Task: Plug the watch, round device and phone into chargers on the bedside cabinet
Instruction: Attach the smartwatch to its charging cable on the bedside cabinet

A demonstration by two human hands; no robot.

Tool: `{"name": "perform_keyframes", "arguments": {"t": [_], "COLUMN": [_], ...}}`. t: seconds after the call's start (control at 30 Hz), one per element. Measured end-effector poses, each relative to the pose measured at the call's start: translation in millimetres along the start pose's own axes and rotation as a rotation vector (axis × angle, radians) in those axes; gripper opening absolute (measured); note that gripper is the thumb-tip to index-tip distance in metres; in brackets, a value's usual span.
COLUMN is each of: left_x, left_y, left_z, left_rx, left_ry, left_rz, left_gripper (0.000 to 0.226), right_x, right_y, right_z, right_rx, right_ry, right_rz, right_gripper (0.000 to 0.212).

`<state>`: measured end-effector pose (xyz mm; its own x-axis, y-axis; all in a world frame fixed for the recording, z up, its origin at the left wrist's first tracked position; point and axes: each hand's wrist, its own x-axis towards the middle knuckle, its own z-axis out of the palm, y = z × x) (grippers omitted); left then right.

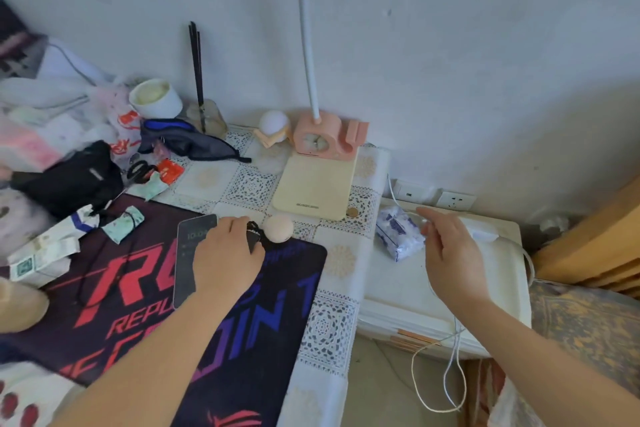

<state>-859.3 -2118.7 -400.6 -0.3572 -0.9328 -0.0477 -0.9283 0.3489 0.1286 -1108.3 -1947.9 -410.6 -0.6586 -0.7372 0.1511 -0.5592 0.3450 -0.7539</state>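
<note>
Head view, looking down over a cluttered table and a lower white bedside cabinet (398, 284) to its right.

Left hand (227, 258) lowered palm-down onto the dark gaming mat with red and purple lettering (277, 315), fingers curled over a small black watch-like object with a black strap (254, 234); whether actually pinched or merely covered, impossible to tell. Just left of that hand, partly beneath it, a slim grey smartphone with a lit dark screen (188, 253), lying flat on the mat, long side running near to far. Just right of the fingertips, touching the strap end, a pale peach round ball-shaped device (278, 228), matte and smooth, resting at the far edge of the mat on the white lace-patterned tablecloth (332, 319).

Right hand (450, 256) raised over the cabinet, fingers loosely spread and open, a thin white charging cable (453, 367) passing under the palm and looping down off the near edge; actual contact with the cable not clear. Beside the fingertips, a white and blue plastic tissue packet (398, 236) on the cabinet's far left corner.

Farther back on the table, a cream square pad (315, 187) in front of a pink clock-base lamp with a white gooseneck (320, 139). White wall sockets (455, 200) behind the cabinet.
</note>
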Motion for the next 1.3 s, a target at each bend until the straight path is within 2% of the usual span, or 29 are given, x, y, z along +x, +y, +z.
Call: {"name": "perform_keyframes", "arguments": {"t": [0.27,0.43,0.6,0.73,0.9,1.0,1.1,1.17,1.3], "left_x": [13,21,25,22,29,36,34,28,14], "left_y": [-13,-15,-14,-11,-3,20,56,83,132], "left_z": [10,18,23,20,2,-19,-36,-40,-32], "left_rx": [0.131,0.133,0.066,-0.177,-0.562,-0.892,-1.204,-1.327,-1.339], "left_ry": [-0.033,-0.032,-0.018,-0.022,0.080,0.091,-0.058,-0.204,-0.443], "left_rz": [-0.004,0.003,-0.034,-0.119,-0.279,-0.306,-0.270,-0.226,-0.175], "left_gripper": [0.043,0.039,0.041,0.033,0.024,0.026,0.014,0.015,0.022], "right_x": [-4,-9,-11,-10,-5,-3,-4,-5,-8], "right_y": [0,4,4,3,-3,-7,-7,-6,-3], "right_z": [1,-5,-9,-11,-20,-28,-36,-43,-63], "right_rx": [-0.010,-0.031,0.032,0.128,0.196,0.266,0.341,0.343,0.409], "right_ry": [0.052,0.045,0.032,0.044,0.020,0.002,-0.018,0.000,0.064], "right_rz": [0.061,0.087,0.151,0.238,0.283,0.334,0.386,0.388,0.394], "right_gripper": [0.023,0.010,0.006,0.005,0.007,0.016,0.027,0.021,0.010]}}
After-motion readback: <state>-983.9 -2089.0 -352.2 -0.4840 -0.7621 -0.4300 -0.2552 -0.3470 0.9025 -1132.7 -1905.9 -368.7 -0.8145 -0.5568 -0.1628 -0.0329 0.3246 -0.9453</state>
